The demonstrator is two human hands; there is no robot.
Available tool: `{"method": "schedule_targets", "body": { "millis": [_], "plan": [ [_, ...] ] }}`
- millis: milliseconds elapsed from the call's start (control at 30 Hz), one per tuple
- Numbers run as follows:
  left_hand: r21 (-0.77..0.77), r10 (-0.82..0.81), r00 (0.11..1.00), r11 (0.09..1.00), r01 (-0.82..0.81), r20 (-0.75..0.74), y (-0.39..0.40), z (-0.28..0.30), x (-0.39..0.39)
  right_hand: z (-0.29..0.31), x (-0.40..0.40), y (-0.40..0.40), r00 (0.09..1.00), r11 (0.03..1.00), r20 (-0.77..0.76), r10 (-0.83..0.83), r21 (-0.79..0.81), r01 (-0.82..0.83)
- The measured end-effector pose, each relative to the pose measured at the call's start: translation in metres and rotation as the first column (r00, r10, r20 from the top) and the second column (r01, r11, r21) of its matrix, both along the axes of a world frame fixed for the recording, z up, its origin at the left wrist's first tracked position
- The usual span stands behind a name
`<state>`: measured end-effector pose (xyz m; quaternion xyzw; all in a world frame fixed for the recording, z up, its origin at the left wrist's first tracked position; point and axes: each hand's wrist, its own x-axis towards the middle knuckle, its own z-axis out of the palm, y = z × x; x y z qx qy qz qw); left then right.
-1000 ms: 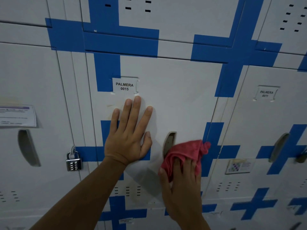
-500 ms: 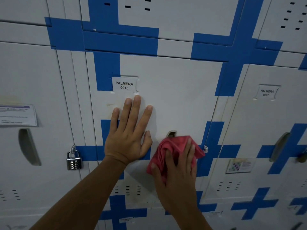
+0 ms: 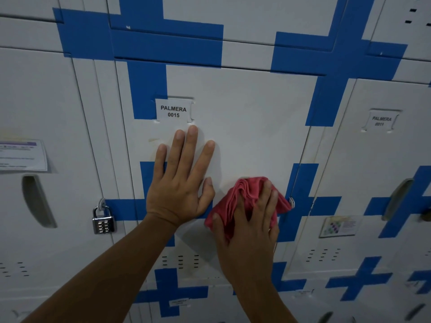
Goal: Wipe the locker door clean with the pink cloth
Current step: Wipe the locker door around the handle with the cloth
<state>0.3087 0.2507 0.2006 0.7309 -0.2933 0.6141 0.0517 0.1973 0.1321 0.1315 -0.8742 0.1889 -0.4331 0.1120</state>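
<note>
The white locker door (image 3: 245, 127) with blue tape crosses carries a label (image 3: 173, 111) reading PALMERA 0015. My left hand (image 3: 179, 183) lies flat on the door below the label, fingers spread, holding nothing. My right hand (image 3: 249, 224) presses the bunched pink cloth (image 3: 242, 194) against the door, covering its recessed handle. A faint yellowish stain (image 3: 154, 140) shows left of my left fingertips.
A combination padlock (image 3: 103, 221) hangs on the left neighbour's hasp. A paper notice (image 3: 22, 156) and a recessed handle (image 3: 38, 200) are on that left door. The right door has label 0011 (image 3: 381, 121), a sticker (image 3: 339, 226) and a handle (image 3: 397, 199).
My right hand has slid the pink cloth up and left over the door's recessed handle, which is now covered. My left hand has stayed flat in place.
</note>
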Motion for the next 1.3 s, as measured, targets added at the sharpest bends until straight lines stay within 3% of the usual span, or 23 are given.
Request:
{"method": "schedule_targets", "body": {
  "millis": [300,400,533,667,800,967,1067,1200,1300],
  "plan": [
    [-0.011,-0.003,1.000,1.000,0.003,0.006,0.000,0.000,-0.001,-0.028,-0.018,-0.005,0.993,0.992,-0.118,-0.006,-0.127,-0.009],
    [-0.011,-0.006,1.000,1.000,0.006,0.006,-0.001,0.000,-0.001,-0.025,-0.020,-0.003,0.991,0.995,-0.135,-0.001,-0.098,-0.013],
    [-0.009,0.000,1.000,1.000,0.000,0.007,0.000,0.000,-0.001,-0.022,-0.018,0.008,0.995,0.995,-0.069,0.066,0.085,-0.060],
    [-0.011,0.003,1.000,1.000,-0.003,0.018,-0.001,-0.001,-0.001,-0.014,-0.010,0.018,0.977,0.901,0.110,0.180,0.379,-0.209],
    [-0.016,-0.005,1.000,1.000,0.005,0.015,-0.001,-0.001,-0.001,0.017,-0.009,0.022,0.961,0.842,0.135,0.242,0.463,-0.277],
    [-0.013,-0.004,1.000,1.000,0.004,0.006,0.000,0.000,-0.001,0.026,-0.009,0.016,0.991,0.976,0.030,0.129,0.174,-0.132],
    [-0.005,0.005,1.000,1.000,-0.005,0.008,0.000,-0.001,-0.001,0.007,-0.014,0.002,0.996,0.999,-0.089,0.020,-0.031,-0.023],
    [-0.009,0.001,1.000,1.000,-0.001,0.005,0.000,0.000,-0.002,-0.006,-0.023,-0.004,0.989,0.987,-0.143,-0.021,-0.158,-0.002],
    [-0.004,0.004,1.000,1.000,-0.004,0.001,0.000,0.000,-0.002,-0.005,-0.023,0.003,0.985,0.987,-0.159,-0.067,-0.156,0.042]
  ]
}}
